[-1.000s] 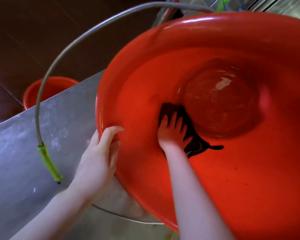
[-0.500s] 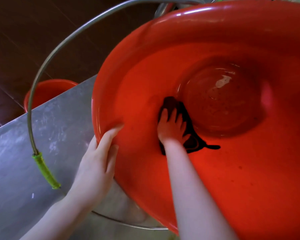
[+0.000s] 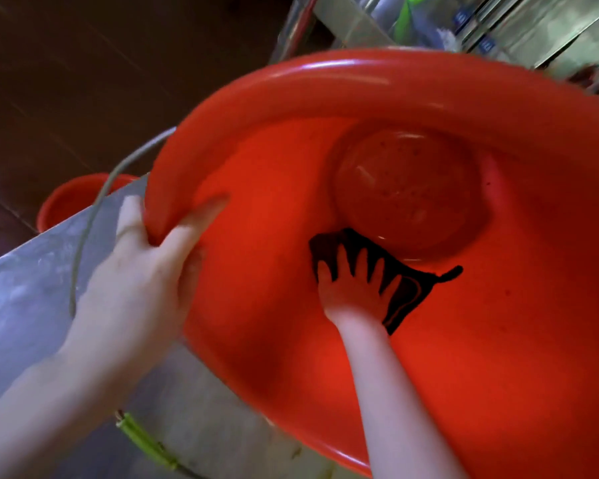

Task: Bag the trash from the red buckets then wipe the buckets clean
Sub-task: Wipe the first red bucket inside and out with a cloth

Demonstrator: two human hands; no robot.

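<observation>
A big red bucket (image 3: 360,95) lies tilted on a steel counter, its mouth facing me and its round bottom visible deep inside. My left hand (image 3: 142,271) grips the bucket's left rim, thumb inside and fingers outside. My right hand (image 3: 357,281) reaches deep inside and presses a dark cloth (image 3: 405,292) flat against the inner wall just below the bottom, fingers spread. The bucket's metal wire handle (image 3: 94,216) with a green grip (image 3: 146,440) hangs down over the counter.
A second red bucket (image 3: 73,198) stands on the dark floor beyond the counter's (image 3: 21,305) edge. Steel shelving and a green object (image 3: 405,19) are at the top right behind the bucket.
My left hand has slid up along the rim and now grips it more firmly. The bucket has turned and the wire handle has swung down. My right hand still presses the cloth.
</observation>
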